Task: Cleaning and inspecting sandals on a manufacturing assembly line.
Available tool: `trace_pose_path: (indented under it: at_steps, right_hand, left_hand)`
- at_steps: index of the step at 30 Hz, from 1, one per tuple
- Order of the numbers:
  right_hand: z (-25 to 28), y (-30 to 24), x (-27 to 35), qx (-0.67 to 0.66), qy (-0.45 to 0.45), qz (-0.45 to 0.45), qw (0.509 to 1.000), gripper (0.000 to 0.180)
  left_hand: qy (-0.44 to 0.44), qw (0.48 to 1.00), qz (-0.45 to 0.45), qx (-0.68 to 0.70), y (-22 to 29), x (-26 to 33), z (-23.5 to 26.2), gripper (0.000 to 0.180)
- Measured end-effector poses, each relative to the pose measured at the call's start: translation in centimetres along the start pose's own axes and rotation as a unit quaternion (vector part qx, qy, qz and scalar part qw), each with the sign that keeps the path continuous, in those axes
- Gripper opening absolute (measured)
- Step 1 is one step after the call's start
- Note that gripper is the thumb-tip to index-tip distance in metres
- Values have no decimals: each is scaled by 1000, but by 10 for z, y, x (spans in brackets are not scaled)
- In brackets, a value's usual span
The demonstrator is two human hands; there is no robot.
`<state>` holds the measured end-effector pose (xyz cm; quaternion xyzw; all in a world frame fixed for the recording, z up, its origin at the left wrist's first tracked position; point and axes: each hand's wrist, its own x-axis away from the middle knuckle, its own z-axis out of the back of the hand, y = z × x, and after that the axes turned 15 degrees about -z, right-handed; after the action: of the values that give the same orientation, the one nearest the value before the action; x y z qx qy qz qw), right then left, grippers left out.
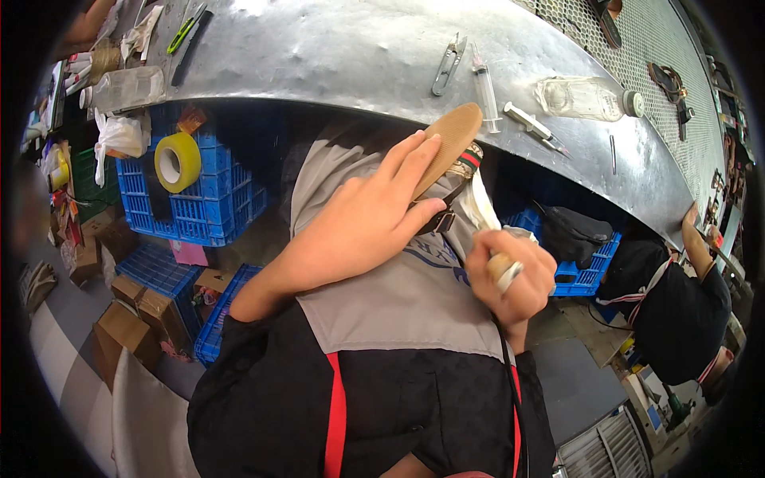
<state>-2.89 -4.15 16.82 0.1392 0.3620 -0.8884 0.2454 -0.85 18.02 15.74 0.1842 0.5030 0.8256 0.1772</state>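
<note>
A sandal (454,143) with a tan ribbed sole, a green-and-red striped band and a dark buckled strap lies tilted over my lap at the bench edge. My left hand (370,199) is closed on it, fingers across the sole and thumb by the buckle. To its right, my right hand (510,271) is clenched around a white cloth (478,203), whose end reaches up beside the sandal's strap. A pale rounded piece shows at the right fist; I cannot make out whether it is held or worn. A grey apron (382,307) covers my lap.
On the metal bench (319,56) lie thread snips (450,64), two syringes (484,88), a clear bottle (586,99) and a green cutter (186,32). Yellow tape (177,162) hangs by a blue crate (203,211). A co-worker in black (669,311) is at the right.
</note>
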Motion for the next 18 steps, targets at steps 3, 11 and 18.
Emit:
trace_pose_path:
  at_steps: [3, 11, 18]
  right_hand:
    - [-3, 6, 10, -73, 45, -236, 968, 15]
    - [-29, 42, 22, -277, 223, -376, 856, 45]
    - [-37, 49, 21, -429, 206, -448, 757, 39]
  left_hand:
    - [-5, 1000, 1, 28, -1, 0, 2, 65]
    - [13, 998, -38, 56, -8, -3, 0, 65]
    - [24, 994, -44, 100, -11, -8, -4, 65]
